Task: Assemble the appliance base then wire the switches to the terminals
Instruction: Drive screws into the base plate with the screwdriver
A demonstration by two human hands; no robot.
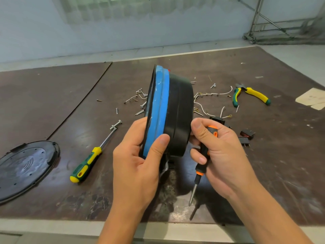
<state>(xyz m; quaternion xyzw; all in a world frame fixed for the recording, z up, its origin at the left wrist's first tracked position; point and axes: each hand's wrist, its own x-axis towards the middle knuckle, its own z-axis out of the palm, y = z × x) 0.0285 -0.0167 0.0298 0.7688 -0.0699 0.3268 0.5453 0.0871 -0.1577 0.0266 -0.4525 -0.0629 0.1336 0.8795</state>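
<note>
**Base held on edge, screwdriver in hand**

One base [177,110], tipped on edge above the table [263,173]. Left hand [139,166] clasps its near rim, thumb on the blue band. Right hand [223,148], just right of the base, is wrapped round one orange screwdriver [198,173]. Lying loose: one green screwdriver [88,161], one pliers [249,95], one round plate [26,166], three switches [247,134].

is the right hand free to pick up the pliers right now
Probably not yet: the right hand grips the orange-and-black screwdriver and touches the appliance base. Nothing blocks the way to the pliers, but the fingers are occupied.
</note>
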